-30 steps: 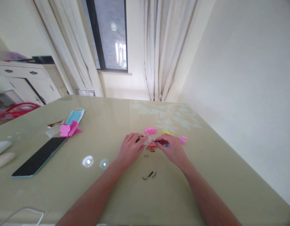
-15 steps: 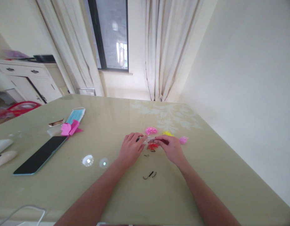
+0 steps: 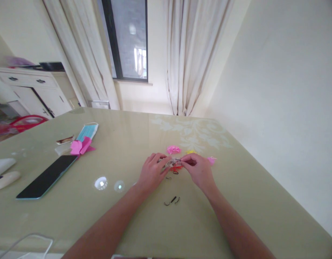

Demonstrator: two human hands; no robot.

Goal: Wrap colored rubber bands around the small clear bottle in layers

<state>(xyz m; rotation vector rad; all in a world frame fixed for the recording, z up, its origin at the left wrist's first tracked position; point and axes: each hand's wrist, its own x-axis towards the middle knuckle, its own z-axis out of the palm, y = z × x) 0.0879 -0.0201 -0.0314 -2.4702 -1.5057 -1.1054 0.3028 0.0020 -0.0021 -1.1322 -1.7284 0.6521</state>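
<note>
My left hand (image 3: 152, 171) is closed on a small clear plastic bag (image 3: 175, 161) that looks to hold thin dark loops. At the bag's right end, the thumb and fingers of my right hand (image 3: 198, 169) are pinched together; what lies between them is too small to make out. Under the bag, a bundle of red strands (image 3: 177, 168) partly shows. A pink bundle (image 3: 173, 149) lies just beyond the hands. Behind my right hand, a yellow bundle (image 3: 191, 151) and a light pink one (image 3: 212, 160) are partly hidden. Several short dark cord loops (image 3: 173, 199) rest nearer me.
On the left lie a dark-screened phone or tablet (image 3: 49, 177), pink paper (image 3: 82, 145), a blue face mask (image 3: 87, 132) and a white rounded object (image 3: 5, 180). A white cable (image 3: 33, 235) crosses the near left corner. A wall (image 3: 290, 108) rises along the table's right side.
My right hand has shifted slightly, now covering more of the yellow and light pink bundles. Dark loops in the bag show more clearly beside my left fingers.
</note>
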